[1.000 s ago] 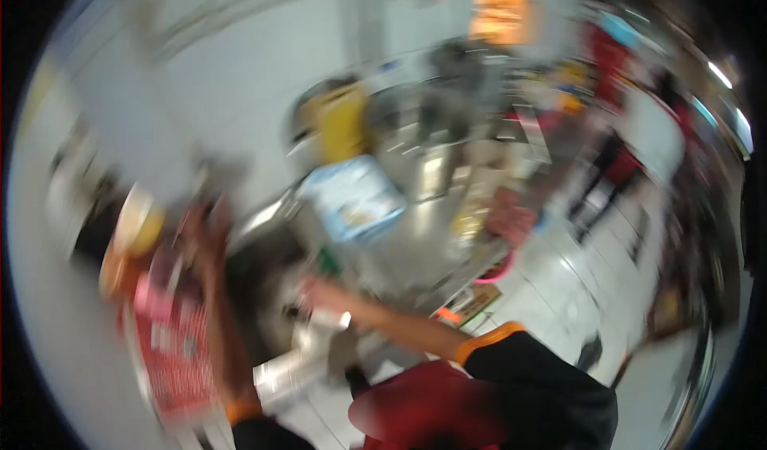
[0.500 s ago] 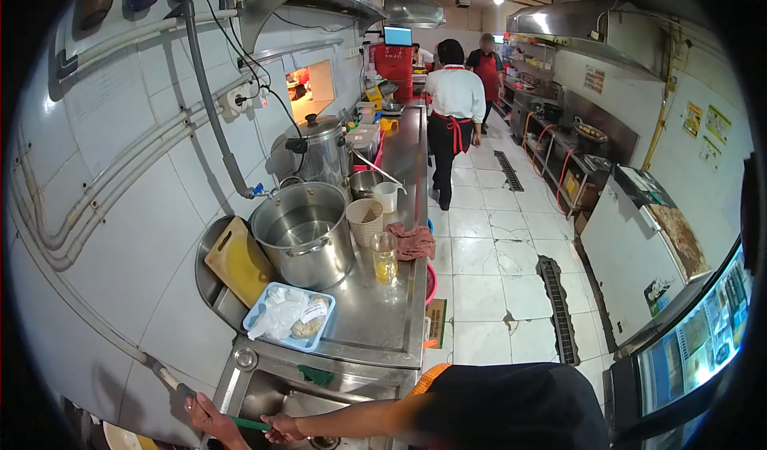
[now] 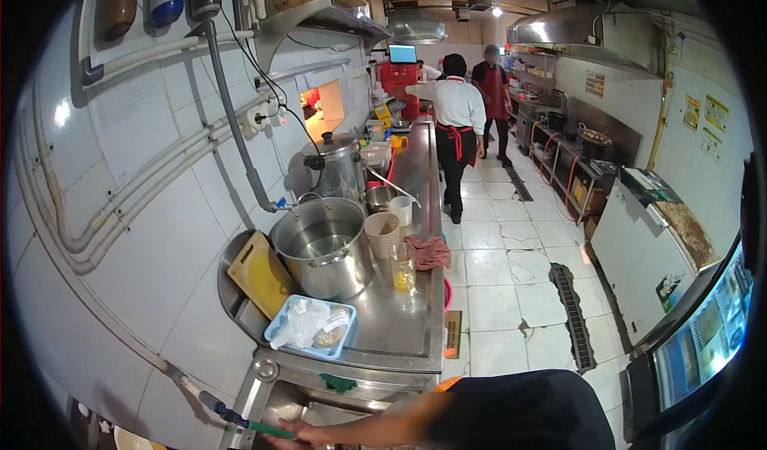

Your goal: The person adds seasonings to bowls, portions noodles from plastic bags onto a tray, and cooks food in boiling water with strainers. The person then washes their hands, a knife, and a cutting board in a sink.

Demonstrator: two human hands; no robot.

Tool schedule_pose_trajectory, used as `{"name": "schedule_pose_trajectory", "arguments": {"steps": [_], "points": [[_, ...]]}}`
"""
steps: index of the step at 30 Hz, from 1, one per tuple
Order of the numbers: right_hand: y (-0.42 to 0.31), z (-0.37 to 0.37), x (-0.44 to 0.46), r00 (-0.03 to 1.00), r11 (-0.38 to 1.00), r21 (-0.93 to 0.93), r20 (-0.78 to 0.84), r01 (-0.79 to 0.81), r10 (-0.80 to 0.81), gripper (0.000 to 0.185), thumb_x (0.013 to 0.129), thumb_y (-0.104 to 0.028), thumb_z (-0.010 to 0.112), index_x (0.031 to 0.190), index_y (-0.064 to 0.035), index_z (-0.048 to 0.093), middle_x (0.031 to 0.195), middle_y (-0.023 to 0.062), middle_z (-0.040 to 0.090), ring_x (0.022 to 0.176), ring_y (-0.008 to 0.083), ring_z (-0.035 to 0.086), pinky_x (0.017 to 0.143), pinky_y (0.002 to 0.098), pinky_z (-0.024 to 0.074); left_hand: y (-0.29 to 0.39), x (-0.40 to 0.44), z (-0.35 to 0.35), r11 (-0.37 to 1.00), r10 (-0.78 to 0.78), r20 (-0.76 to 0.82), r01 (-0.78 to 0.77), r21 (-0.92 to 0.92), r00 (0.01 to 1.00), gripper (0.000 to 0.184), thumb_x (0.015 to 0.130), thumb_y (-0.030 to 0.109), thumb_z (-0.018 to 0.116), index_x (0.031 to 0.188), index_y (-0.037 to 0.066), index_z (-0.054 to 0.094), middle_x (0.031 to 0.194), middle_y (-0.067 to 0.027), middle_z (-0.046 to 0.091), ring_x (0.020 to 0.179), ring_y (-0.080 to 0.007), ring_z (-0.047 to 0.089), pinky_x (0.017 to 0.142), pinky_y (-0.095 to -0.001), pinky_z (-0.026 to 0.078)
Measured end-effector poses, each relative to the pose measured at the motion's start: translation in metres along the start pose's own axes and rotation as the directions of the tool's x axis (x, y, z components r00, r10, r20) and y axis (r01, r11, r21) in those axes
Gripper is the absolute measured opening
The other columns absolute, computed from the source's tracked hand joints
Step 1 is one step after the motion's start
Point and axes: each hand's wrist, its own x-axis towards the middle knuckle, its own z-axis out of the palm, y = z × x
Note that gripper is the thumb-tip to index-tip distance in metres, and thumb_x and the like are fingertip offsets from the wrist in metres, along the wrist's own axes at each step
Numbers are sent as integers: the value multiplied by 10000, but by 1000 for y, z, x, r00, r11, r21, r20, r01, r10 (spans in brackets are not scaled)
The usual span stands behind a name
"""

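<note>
My right hand [image 3: 300,432] is at the bottom edge, over the near side of the metal sink [image 3: 276,394], its fingers closed round the end of a green tube [image 3: 268,428]. The tube joins a dark blue tap [image 3: 226,412] on the grey wall pipe [image 3: 185,384]. My left hand does not show. A green scouring pad [image 3: 338,383] lies on the sink's back rim. Beyond the sink, a light blue tray [image 3: 349,338] holds a clear plastic bag [image 3: 300,322] and a wrapped pack.
A large steel pot [image 3: 323,270], a yellow cutting board [image 3: 261,274], a woven basket [image 3: 382,234], a glass jug [image 3: 403,268] and a red cloth [image 3: 431,252] stand or lie on the counter [image 3: 391,346]. Two people [image 3: 459,114] [image 3: 491,90] are in the aisle; a glass-front fridge [image 3: 707,338] is at right.
My left hand has gone out of view from the tap. The view has shifted slightly, and the person in white now has an arm stretched out to the left.
</note>
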Motion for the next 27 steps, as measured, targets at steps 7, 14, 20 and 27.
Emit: {"name": "schedule_pose_trajectory", "arguments": {"steps": [7, 14, 20, 27], "points": [[-25, 6, -47, 999, 993, -110, 22, 39, -37, 293, 832, -396, 557, 810, -104, 582, 779, 42, 572, 705, 147, 557, 648, 291, 454, -43, -40, -21, 862, -493, 216, 507, -10, 843, 301, 925, 259, 374, 917, 25, 563, 828, -68, 502, 770, -176, 497, 733, -320, 381], [-21, 3, -55, 957, 839, -470, 45, 274, -287, 287, 793, -390, 579, 790, -104, 577, 757, 49, 561, 722, 177, 547, 671, 321, 437, -64, -63, -21, 711, -666, 337, 703, 18, 665, 290, 918, 267, 397, 934, 32, 565, 820, -59, 505, 759, -165, 499, 711, -303, 386], [-13, -4, -61, 839, 352, -823, 249, 447, -483, 284, 760, -386, 598, 772, -103, 572, 739, 55, 553, 738, 203, 537, 690, 346, 422, -74, -77, -23, 624, -732, 374, 781, 33, 569, 282, 911, 275, 417, 949, 38, 566, 814, -52, 508, 751, -157, 501, 692, -288, 390], [-1, 3, -72, 716, 151, -871, 273, 468, -643, 280, 724, -363, 626, 769, -93, 569, 722, 65, 543, 742, 219, 529, 702, 368, 410, -81, -89, -31, 539, -795, 357, 841, 45, 490, 277, 904, 284, 440, 966, 45, 567, 807, -44, 511, 741, -146, 503, 670, -271, 396]]}}
